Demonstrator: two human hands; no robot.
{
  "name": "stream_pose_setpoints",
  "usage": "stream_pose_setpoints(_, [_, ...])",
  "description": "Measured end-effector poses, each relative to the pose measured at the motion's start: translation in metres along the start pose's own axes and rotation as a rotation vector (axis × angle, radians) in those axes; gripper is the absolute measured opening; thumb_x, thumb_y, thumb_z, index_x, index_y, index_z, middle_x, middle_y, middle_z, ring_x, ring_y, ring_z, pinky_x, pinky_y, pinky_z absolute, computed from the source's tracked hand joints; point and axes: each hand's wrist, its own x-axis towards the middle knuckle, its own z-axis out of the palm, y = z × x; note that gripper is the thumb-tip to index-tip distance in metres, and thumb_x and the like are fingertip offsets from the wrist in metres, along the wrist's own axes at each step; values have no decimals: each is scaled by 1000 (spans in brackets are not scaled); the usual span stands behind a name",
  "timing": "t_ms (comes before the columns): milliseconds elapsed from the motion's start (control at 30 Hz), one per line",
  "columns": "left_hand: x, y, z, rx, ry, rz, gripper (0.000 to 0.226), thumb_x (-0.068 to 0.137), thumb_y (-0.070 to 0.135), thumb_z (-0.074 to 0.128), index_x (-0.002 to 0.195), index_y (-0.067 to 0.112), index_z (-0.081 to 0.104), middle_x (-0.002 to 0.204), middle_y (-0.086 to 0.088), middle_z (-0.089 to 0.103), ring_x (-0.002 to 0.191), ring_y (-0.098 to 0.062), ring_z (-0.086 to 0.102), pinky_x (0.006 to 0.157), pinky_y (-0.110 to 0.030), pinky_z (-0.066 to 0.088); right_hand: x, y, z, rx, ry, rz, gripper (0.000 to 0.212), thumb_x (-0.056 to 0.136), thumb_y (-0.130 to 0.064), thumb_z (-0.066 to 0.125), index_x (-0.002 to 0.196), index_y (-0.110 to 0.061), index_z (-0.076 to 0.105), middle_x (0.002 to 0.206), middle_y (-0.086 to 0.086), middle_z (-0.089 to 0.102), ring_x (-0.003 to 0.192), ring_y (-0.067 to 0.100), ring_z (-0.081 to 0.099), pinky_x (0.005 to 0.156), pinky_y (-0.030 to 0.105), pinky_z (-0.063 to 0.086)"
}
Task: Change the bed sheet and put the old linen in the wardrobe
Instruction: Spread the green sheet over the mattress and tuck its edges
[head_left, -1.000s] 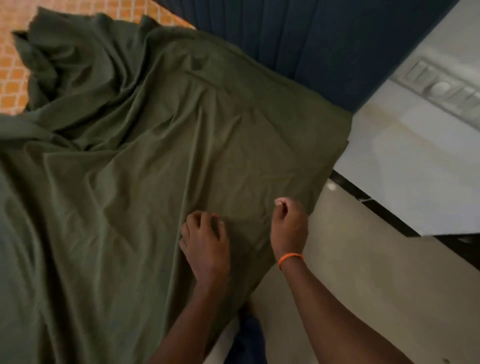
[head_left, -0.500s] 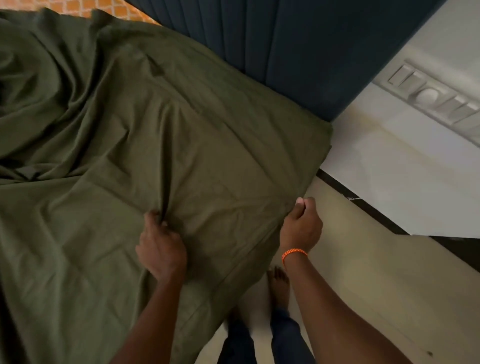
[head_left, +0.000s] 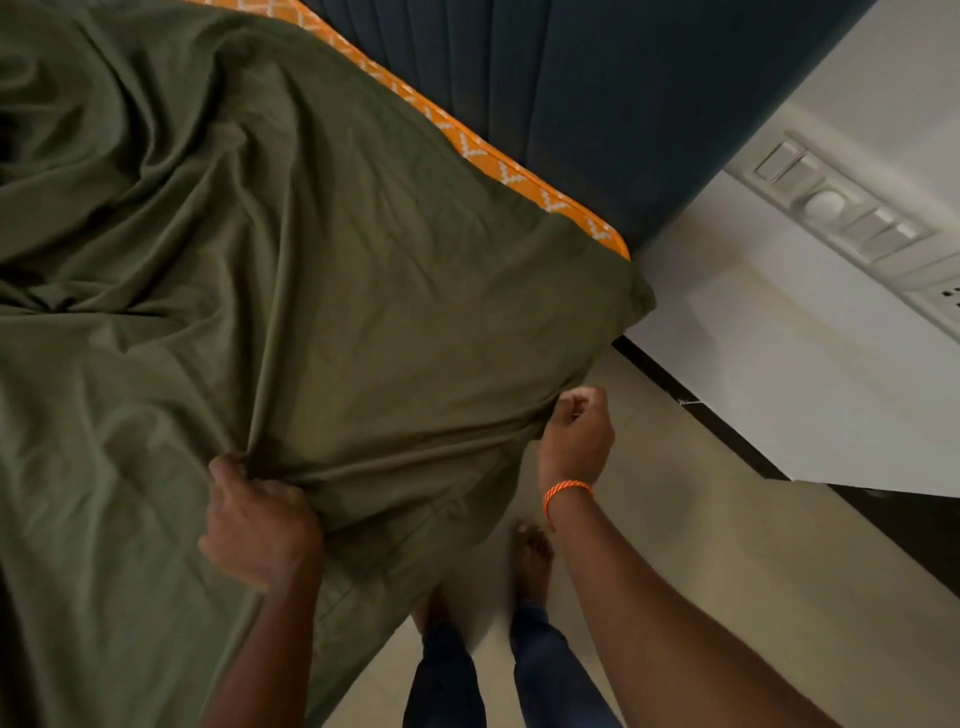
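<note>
An olive green bed sheet (head_left: 322, 270) lies rumpled over the bed and hangs off the near edge. My left hand (head_left: 260, 525) grips a bunched fold of it on top of the bed. My right hand (head_left: 574, 434), with an orange band at the wrist, grips the sheet's edge near the bed's corner. Taut creases run between the two hands. Along the head end a strip of orange patterned mattress (head_left: 524, 176) shows beside the sheet.
A dark blue padded headboard (head_left: 597, 93) stands behind the bed. A white wall with a switch panel (head_left: 841, 208) is at the right, above a black skirting strip. My bare feet (head_left: 530, 561) stand on the beige floor close to the bed.
Both hands have pulled the sheet toward me and to the right, stretching it tight. The orange mattress edge along the headboard has come into sight.
</note>
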Motion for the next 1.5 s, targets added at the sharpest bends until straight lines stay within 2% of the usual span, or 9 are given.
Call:
stream_pose_setpoints(200, [-3,51,4,25,27,32,43,82,5,58,124,13,51,123,-22,52,115,-45,52,94,-57,40,73,-36,8,-48,-15,-104,34,101,-21,59,134,-19,51,128,11,61,109,32,65,87,44,55])
stream_pose_setpoints(333, [3,87,33,29,-151,394,51,96,31,65,142,16,49,130,-16,53,118,-40,51,96,-55,43,123,-65,9,-396,0,-296,63,98,-27,67,154,-25,38,143,13,52,129,34,53,97,50,51])
stream_pose_setpoints(467, [32,104,60,104,-263,301,69,99,55,59,147,10,41,136,-18,53,125,-42,50,100,-60,44,167,-100,22,-596,-219,-382,56,102,-32,61,151,-22,36,139,15,60,128,40,56,98,53,48])
stream_pose_setpoints(667, [51,116,67,49,-371,308,12,103,32,50,101,22,57,99,-17,71,92,-42,66,77,-46,51,197,-136,42,-662,-402,-340,32,103,-21,56,135,-18,55,139,18,57,126,42,58,103,50,49])
stream_pose_setpoints(900, [94,145,59,0,-230,244,19,108,34,50,108,16,56,103,-24,69,97,-47,66,77,-47,47,201,-171,85,-161,-468,-343,25,101,-5,33,115,-23,45,95,17,67,56,24,72,48,30,54])
stream_pose_setpoints(1033, [132,176,63,11,-204,308,19,107,34,49,112,18,59,108,-23,69,101,-47,66,80,-49,49,202,-161,95,-119,-396,-398,27,98,-7,29,114,-22,46,79,7,65,60,19,69,63,35,59])
stream_pose_setpoints(1233, [153,202,78,52,-144,410,26,102,23,46,126,15,55,122,-16,65,112,-41,60,88,-53,49,196,-174,120,-266,-488,-829,40,90,-3,53,129,-12,56,136,7,59,127,24,55,111,37,42])
stream_pose_setpoints(1300, [165,196,78,70,-103,391,29,101,28,53,128,19,55,130,-13,56,120,-38,53,95,-54,48,193,-188,137,-365,-490,-926,31,89,-7,58,120,-13,63,128,10,63,121,32,56,106,43,45])
stream_pose_setpoints(1500, [195,146,82,85,-297,77,78,87,62,73,144,18,41,149,-12,42,140,-38,40,110,-64,38,158,-220,186,-633,-738,-624,76,96,-49,67,155,-15,34,148,20,51,137,39,48,112,46,40])
